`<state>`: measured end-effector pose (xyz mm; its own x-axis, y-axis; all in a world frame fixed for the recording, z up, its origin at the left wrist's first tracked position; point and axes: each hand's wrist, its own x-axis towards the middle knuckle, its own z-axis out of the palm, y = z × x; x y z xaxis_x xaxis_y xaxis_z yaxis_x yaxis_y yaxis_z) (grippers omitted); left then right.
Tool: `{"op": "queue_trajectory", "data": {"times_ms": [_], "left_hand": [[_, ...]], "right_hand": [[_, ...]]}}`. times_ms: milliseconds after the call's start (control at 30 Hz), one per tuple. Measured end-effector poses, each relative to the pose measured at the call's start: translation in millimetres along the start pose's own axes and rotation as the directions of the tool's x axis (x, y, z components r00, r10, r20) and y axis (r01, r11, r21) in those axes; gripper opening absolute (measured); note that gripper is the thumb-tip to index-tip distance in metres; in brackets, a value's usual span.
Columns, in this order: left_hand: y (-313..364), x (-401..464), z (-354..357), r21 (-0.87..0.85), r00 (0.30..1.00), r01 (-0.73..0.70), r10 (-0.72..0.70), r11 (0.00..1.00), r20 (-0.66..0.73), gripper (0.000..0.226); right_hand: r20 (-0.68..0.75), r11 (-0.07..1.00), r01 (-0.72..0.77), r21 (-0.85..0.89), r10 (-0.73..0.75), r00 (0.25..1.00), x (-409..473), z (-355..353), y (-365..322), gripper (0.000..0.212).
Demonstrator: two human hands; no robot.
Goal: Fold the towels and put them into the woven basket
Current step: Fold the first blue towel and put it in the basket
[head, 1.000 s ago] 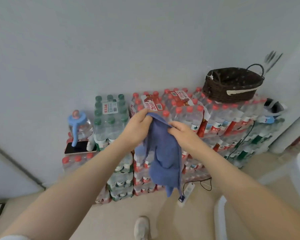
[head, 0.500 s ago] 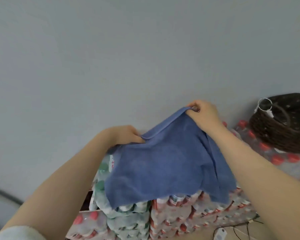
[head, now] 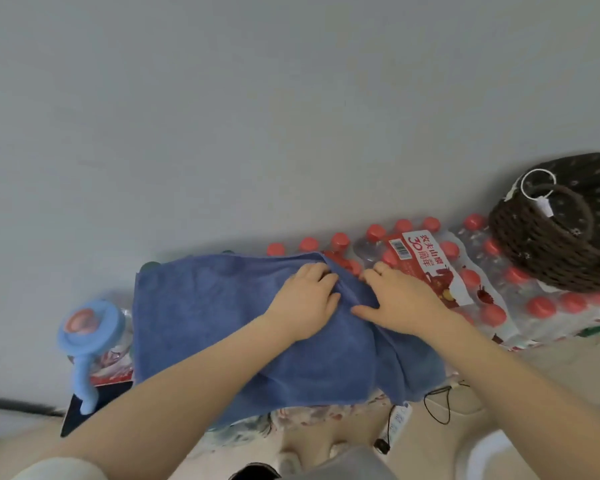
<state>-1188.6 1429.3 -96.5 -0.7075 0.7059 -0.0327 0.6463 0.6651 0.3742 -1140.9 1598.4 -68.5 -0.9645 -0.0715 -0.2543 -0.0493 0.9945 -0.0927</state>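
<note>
A blue towel (head: 205,317) lies spread over the tops of stacked water-bottle packs, its front edge hanging down. My left hand (head: 305,299) rests flat on the towel near its far right part, fingers toward a raised fold. My right hand (head: 399,299) presses on the towel's right edge beside it, fingers spread. The dark brown woven basket (head: 548,244) with a handle and a white tag stands on the bottle packs at the far right, apart from both hands.
Red-capped bottle packs (head: 465,271) stretch from the towel to the basket. A large jug with a light blue cap and handle (head: 87,327) stands left of the towel. A dark flat device (head: 94,403) lies below it. A power strip and cable (head: 399,420) lie on the floor. Grey wall behind.
The towel, held up in the air by two corners before, now lies spread on the bottle packs. Both hands have let go of the corners and rest on it.
</note>
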Motion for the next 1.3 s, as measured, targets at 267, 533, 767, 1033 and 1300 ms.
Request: {"op": "queue_trajectory", "data": {"times_ms": [267,533,767,1033,1300], "left_hand": [[9.2,9.4,22.2,0.097,0.966,0.259,-0.259,0.961,-0.018,0.073],[3.0,13.8,24.8,0.147,0.949,0.314,-0.308,0.938,-0.061,0.100],[7.4,12.9,26.3,0.148,0.897,0.443,-0.433,0.884,-0.091,0.104],[-5.9,7.1,-3.0,-0.316,0.775,0.457,-0.546,0.831,-0.317,0.039],[-86.1,-25.3,-27.3,0.091,0.649,0.758,-0.731,0.646,-0.211,0.042]], "right_hand": [[0.110,0.996,-0.065,0.064,0.058,0.992,-13.3,-6.4,22.0,0.017],[0.373,0.974,-0.180,0.136,0.118,0.920,27.1,-78.4,90.0,0.030],[-0.296,0.981,-0.181,0.073,0.195,0.935,67.7,-75.1,124.3,0.024],[-0.020,0.989,-0.149,0.015,0.150,0.989,57.9,-20.2,137.6,0.034],[-0.290,0.930,0.076,0.360,0.035,0.956,66.7,-37.6,115.4,0.036]]}}
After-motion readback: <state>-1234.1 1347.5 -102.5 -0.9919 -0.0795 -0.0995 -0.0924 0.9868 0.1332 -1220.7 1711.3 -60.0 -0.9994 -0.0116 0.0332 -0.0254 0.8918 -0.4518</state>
